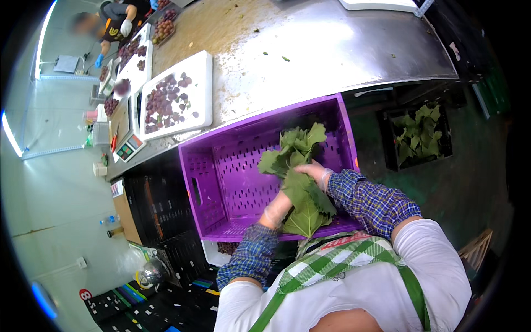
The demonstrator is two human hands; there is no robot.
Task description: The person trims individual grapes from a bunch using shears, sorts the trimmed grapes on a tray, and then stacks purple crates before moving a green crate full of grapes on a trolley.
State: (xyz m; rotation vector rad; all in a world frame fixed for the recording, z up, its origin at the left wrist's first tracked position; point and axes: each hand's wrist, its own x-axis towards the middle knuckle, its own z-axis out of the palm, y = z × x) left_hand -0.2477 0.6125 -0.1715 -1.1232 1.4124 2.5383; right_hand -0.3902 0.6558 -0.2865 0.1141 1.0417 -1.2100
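A bunch of large green grape leaves (307, 203) is held over the right part of a purple perforated plastic crate (244, 174). My left hand (277, 208) grips the bunch from its left side, its fingers mostly hidden under the leaves. My right hand (314, 171) is closed on the same leaves from the right, thumb on top. Both hands wear thin clear gloves, with checked sleeve covers above the wrists. The crate's visible floor to the left of the leaves is bare purple plastic.
A metal work table (265, 54) runs beyond the crate. On it are a white foam tray (203, 91) of loose grapes and a scale (128, 147). A black crate of leaves (386, 141) sits low at right. Another person (120, 25) works at the far left.
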